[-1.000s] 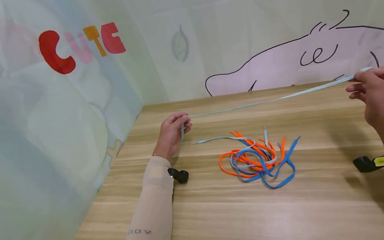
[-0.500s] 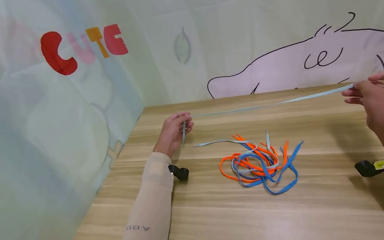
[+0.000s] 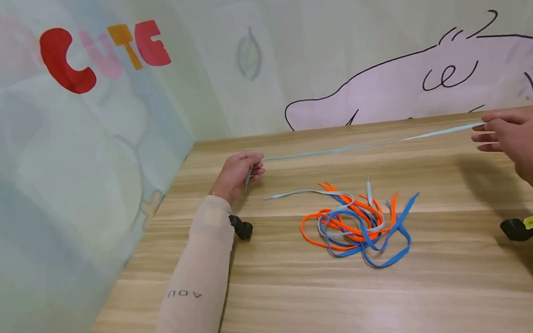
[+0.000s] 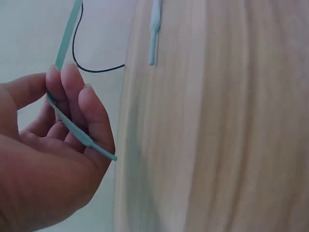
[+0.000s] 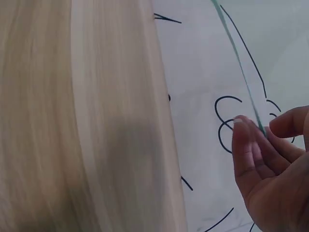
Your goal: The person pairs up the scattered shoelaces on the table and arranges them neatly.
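Held a light-blue lace [image 3: 449, 130] up over the far part of the table [image 3: 276, 310], drawn out nearly straight between both hands, thin toward the left and broader toward the right. Pinched it at the left between thumb and fingertips of the left hand [image 3: 238, 173], with a short tail slanting down in front of the bent fingers to a narrow hard tip [image 4: 107, 154]. Pinched it again, well apart, between thumb and fingers of the right hand [image 3: 526, 140]; could not make out the tip there. Saw nearer on the table, apart from both hands, a loose tangle of orange laces [image 3: 393, 209] and blue laces [image 3: 408, 206], with a second light-blue lace [image 3: 296, 192] looped through and trailing out toward the left hand. Noted beige sleeves [image 3: 188, 275] on both arms, printed with dark letters on the left, and a black wrist device [image 3: 241, 227] at the left cuff, another with a yellow label [image 3: 530, 222] at the right. Saw behind the table a pale printed sheet [image 3: 218, 77], bearing a black-outlined lilac figure [image 3: 382, 91] and, farther left, colored letters [image 3: 69, 72] spelling CUTE.
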{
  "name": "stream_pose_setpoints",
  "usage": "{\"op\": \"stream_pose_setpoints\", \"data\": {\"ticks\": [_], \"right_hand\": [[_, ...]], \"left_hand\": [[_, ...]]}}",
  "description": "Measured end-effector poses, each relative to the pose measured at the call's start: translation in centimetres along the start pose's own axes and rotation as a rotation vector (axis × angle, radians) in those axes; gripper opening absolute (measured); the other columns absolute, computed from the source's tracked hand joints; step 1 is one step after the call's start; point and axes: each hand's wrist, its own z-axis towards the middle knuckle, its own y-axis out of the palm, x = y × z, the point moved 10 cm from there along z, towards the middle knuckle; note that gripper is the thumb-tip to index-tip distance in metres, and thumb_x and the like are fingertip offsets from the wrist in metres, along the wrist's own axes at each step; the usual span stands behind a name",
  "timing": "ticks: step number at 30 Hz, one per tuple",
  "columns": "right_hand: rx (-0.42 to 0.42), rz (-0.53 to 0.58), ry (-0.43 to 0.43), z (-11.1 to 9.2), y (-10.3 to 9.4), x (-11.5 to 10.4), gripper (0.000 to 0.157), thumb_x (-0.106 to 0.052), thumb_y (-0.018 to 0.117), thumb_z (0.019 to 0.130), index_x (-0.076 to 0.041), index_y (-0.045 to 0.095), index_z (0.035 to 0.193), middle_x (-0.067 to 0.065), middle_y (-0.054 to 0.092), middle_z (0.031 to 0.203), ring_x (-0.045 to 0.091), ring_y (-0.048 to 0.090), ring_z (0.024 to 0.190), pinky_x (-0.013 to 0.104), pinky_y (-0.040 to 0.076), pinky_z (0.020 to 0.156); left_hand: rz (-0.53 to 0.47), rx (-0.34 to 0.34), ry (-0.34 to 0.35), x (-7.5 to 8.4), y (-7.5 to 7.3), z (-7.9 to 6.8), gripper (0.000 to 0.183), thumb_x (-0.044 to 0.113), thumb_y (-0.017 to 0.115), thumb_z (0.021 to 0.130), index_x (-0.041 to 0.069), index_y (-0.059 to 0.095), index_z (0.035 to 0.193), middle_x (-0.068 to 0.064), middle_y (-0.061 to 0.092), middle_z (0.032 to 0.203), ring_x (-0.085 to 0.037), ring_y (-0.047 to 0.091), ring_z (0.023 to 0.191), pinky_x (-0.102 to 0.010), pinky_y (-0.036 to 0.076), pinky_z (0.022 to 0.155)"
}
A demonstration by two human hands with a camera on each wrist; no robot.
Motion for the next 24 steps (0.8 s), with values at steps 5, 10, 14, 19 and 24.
{"op": "stream_pose_setpoints", "data": {"ticks": [5, 10, 14, 19, 24], "right_hand": [[-0.059, -0.228, 0.047, 0.8, -0.3, 0.7, 0.056, -0.031, 0.038, 0.107, 0.006, 0.04, 0.149, -0.03, 0.054, 0.084, -0.015, 0.058, 0.068, 0.017, 0.054, 0.061], [-0.095, -0.35, 0.081, 1.2, -0.4, 1.3, 0.065, -0.041, 0.037, 0.106, 0.007, 0.038, 0.149, 0.005, 0.065, 0.116, -0.017, 0.056, 0.068, 0.019, 0.055, 0.064], [-0.158, -0.32, 0.063, 1.3, 0.2, 1.7, 0.066, -0.039, 0.039, 0.106, 0.014, 0.039, 0.145, -0.004, 0.066, 0.105, -0.018, 0.055, 0.069, 0.02, 0.056, 0.065], [-0.25, -0.334, 0.064, 1.4, 1.2, 2.4, 0.07, -0.04, 0.036, 0.106, 0.018, 0.034, 0.144, 0.024, 0.062, 0.127, -0.02, 0.05, 0.07, 0.022, 0.057, 0.068], [-0.333, -0.4, 0.06, 1.5, 1.9, 2.5, 0.07, -0.038, 0.031, 0.106, 0.019, 0.028, 0.146, 0.045, 0.035, 0.141, -0.021, 0.047, 0.07, 0.024, 0.057, 0.068]], "left_hand": [[0.033, -0.004, -0.03, 0.5, 0.4, 1.0, 0.041, 0.02, 0.064, 0.1, -0.002, 0.059, 0.134, -0.016, 0.062, 0.117, -0.01, 0.065, 0.08, -0.025, 0.054, 0.078], [0.028, 0.008, -0.06, 1.0, 0.4, 1.4, 0.041, 0.02, 0.066, 0.099, 0.001, 0.06, 0.135, -0.01, 0.064, 0.111, -0.01, 0.065, 0.081, -0.024, 0.054, 0.077], [0.035, 0.009, -0.076, 1.0, 0.5, 1.5, 0.04, 0.019, 0.065, 0.1, 0.001, 0.06, 0.135, -0.006, 0.064, 0.105, -0.009, 0.065, 0.08, -0.023, 0.053, 0.074], [0.018, 0.031, -0.098, 0.6, 0.0, 1.9, 0.039, 0.017, 0.064, 0.1, 0.001, 0.06, 0.135, -0.009, 0.066, 0.11, -0.007, 0.065, 0.076, -0.02, 0.054, 0.07], [0.041, 0.032, -0.114, -0.2, -0.1, 2.7, 0.034, 0.015, 0.063, 0.099, -0.002, 0.062, 0.128, -0.006, 0.066, 0.097, -0.007, 0.063, 0.07, -0.019, 0.054, 0.065]]}}
